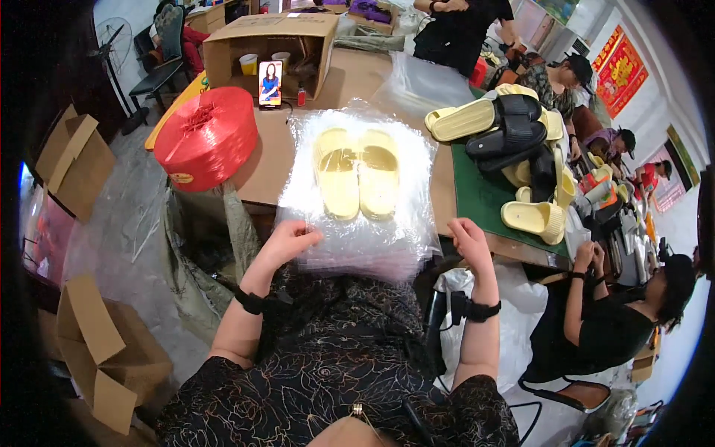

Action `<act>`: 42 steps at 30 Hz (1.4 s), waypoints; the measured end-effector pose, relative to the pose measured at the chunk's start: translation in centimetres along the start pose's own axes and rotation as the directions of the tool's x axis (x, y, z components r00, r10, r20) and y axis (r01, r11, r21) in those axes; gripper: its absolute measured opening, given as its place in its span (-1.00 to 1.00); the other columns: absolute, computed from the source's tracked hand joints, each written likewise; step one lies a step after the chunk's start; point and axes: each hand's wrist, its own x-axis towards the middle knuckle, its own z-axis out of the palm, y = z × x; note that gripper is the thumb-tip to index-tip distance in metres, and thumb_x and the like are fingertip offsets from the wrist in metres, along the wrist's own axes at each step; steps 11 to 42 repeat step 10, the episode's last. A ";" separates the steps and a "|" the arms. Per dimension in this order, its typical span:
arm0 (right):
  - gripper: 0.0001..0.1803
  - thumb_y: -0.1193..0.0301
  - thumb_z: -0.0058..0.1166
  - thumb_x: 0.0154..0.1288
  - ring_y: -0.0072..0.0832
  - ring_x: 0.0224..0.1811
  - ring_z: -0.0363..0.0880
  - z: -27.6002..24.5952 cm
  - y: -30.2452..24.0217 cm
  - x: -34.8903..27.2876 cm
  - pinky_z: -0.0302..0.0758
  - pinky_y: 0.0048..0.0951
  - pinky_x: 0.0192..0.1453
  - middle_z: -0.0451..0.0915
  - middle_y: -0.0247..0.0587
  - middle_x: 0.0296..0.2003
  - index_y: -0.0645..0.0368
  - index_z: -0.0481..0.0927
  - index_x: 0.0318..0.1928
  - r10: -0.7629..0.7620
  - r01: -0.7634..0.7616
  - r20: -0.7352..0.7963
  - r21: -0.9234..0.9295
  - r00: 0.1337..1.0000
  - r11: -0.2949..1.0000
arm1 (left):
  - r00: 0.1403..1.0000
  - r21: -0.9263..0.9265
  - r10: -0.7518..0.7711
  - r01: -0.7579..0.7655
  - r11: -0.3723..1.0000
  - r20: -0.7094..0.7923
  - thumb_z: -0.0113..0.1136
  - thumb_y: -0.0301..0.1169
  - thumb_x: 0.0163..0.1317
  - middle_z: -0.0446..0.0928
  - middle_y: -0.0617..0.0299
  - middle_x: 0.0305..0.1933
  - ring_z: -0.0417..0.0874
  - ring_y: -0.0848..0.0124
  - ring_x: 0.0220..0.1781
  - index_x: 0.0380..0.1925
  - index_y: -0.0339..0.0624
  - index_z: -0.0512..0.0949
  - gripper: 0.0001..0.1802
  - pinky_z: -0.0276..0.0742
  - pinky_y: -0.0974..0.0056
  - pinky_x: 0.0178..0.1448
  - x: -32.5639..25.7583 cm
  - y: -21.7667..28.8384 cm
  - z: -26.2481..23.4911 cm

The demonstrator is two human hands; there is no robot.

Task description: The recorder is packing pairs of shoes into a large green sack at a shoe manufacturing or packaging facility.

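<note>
A pair of pale yellow slide sandals lies side by side inside a clear plastic bag, on top of a stack of clear bags at the near edge of the table. At the stack's near left edge, my left hand is closed, thumb and fingers pinching the plastic. My right hand hovers just off the right edge of the stack with its fingers curled together. Whether a bit of film is caught in them is too small to make out.
On the right, black and yellow slides pile on a green mat. At left stands a big red twine roll; behind it, a phone before an open cardboard box. A co-worker sits at right.
</note>
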 end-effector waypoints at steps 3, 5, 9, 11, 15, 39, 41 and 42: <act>-0.62 0.15 0.14 0.39 -0.69 -0.42 0.43 1.8 -1.7 1.4 0.38 -0.59 -0.31 0.60 -0.40 -0.40 0.29 0.66 -0.19 0.073 -0.061 0.092 -0.124 0.993 0.990 | 0.999 0.049 -0.011 0.009 0.999 0.044 0.28 -0.24 0.27 0.49 0.46 -0.49 0.39 0.67 -0.48 -0.29 -0.28 0.65 -0.73 0.27 0.48 -0.43 -0.3 -0.2 -0.9; -0.60 0.19 0.19 0.35 -0.61 -0.32 0.55 2.5 -1.2 2.2 0.47 -0.55 -0.16 0.70 -0.29 -0.30 0.33 0.68 -0.10 0.033 -0.002 0.179 -0.175 0.983 0.985 | 1.000 0.036 0.017 -0.017 0.999 0.022 0.28 -0.26 0.27 0.48 0.46 -0.50 0.38 0.67 -0.49 -0.29 -0.28 0.66 -0.73 0.26 0.48 -0.44 -0.4 -0.5 -1.1; -0.70 0.29 0.28 0.26 -0.60 -0.27 0.59 2.3 -0.6 3.5 0.49 -0.54 -0.09 0.70 -0.30 -0.32 0.31 0.71 -0.16 0.026 -0.019 0.299 -0.026 0.954 0.999 | 0.999 -0.064 -0.035 0.035 0.997 0.002 0.29 -0.28 0.24 0.47 0.47 -0.53 0.37 0.67 -0.51 -0.27 -0.28 0.68 -0.74 0.25 0.48 -0.44 -0.9 0.6 -2.0; -0.70 0.29 0.27 0.28 -0.59 -0.25 0.60 2.2 -0.3 3.7 0.49 -0.53 -0.07 0.70 -0.30 -0.33 0.29 0.71 -0.16 0.005 -0.014 0.312 0.026 0.950 1.000 | 0.999 -0.065 -0.037 0.037 0.997 0.000 0.29 -0.28 0.24 0.47 0.47 -0.53 0.37 0.67 -0.51 -0.27 -0.28 0.68 -0.74 0.25 0.48 -0.44 -1.0 0.5 -2.1; -0.70 0.29 0.27 0.28 -0.59 -0.25 0.60 2.2 -0.3 3.7 0.49 -0.53 -0.07 0.70 -0.30 -0.33 0.29 0.71 -0.16 0.005 -0.014 0.312 0.026 0.950 1.000 | 0.999 -0.065 -0.037 0.037 0.997 0.000 0.29 -0.28 0.24 0.47 0.47 -0.53 0.37 0.67 -0.51 -0.27 -0.28 0.68 -0.74 0.25 0.48 -0.44 -1.0 0.5 -2.1; -0.70 0.29 0.27 0.28 -0.59 -0.25 0.60 2.2 -0.3 3.7 0.49 -0.53 -0.07 0.70 -0.30 -0.33 0.29 0.71 -0.16 0.005 -0.014 0.312 0.026 0.950 1.000 | 0.999 -0.065 -0.037 0.037 0.997 0.000 0.29 -0.28 0.24 0.47 0.47 -0.53 0.37 0.67 -0.51 -0.27 -0.28 0.68 -0.74 0.25 0.48 -0.44 -1.0 0.5 -2.1; -0.70 0.29 0.27 0.28 -0.59 -0.25 0.60 2.2 -0.3 3.7 0.49 -0.53 -0.07 0.70 -0.30 -0.33 0.29 0.71 -0.16 0.005 -0.014 0.312 0.026 0.950 1.000 | 0.999 -0.065 -0.037 0.037 0.997 0.000 0.29 -0.28 0.24 0.47 0.47 -0.53 0.37 0.67 -0.51 -0.27 -0.28 0.68 -0.74 0.25 0.48 -0.44 -1.0 0.5 -2.1; -0.70 0.29 0.27 0.28 -0.59 -0.25 0.60 2.2 -0.3 3.7 0.49 -0.53 -0.07 0.70 -0.30 -0.33 0.29 0.71 -0.16 0.005 -0.014 0.312 0.026 0.950 1.000 | 0.999 -0.065 -0.037 0.037 0.997 0.000 0.29 -0.28 0.24 0.47 0.47 -0.53 0.37 0.67 -0.51 -0.27 -0.28 0.68 -0.74 0.25 0.48 -0.44 -1.0 0.5 -2.1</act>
